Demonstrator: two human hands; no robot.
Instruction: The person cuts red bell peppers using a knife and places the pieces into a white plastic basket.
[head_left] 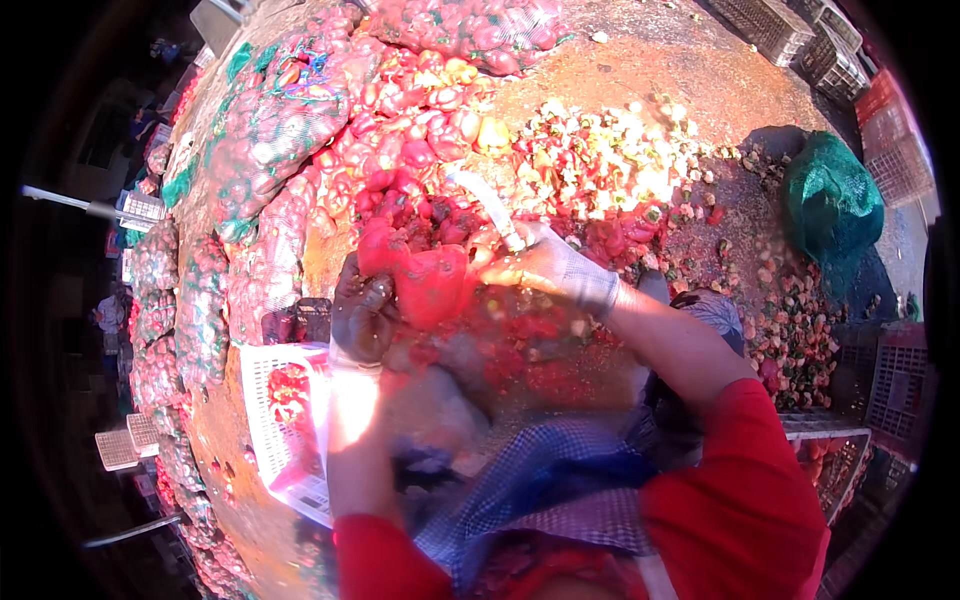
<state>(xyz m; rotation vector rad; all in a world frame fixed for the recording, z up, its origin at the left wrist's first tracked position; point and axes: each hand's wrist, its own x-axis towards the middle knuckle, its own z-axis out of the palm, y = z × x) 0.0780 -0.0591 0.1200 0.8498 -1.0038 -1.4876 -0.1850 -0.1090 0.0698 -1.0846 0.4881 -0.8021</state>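
My left hand [362, 318], in a dark wet glove, grips a large red bell pepper [428, 280] in front of me. My right hand [548, 265], in a pale knit glove, is closed on a knife [490, 208] whose light blade points up and left, beside the pepper's right side. Just beyond both hands lies a heap of loose red peppers [415, 150]. To its right spreads a pile of cut stems, cores and pale seeds [610, 160]. Red sleeves and a blue checked apron [540, 490] fill the lower part of the view.
Mesh sacks of red peppers [270, 120] are stacked along the left and far side. A white plastic crate [280, 420] with peppers stands at my lower left. A green net bag [830, 205] lies at the right, dark crates [900, 385] beyond it. Scraps litter the ground at right.
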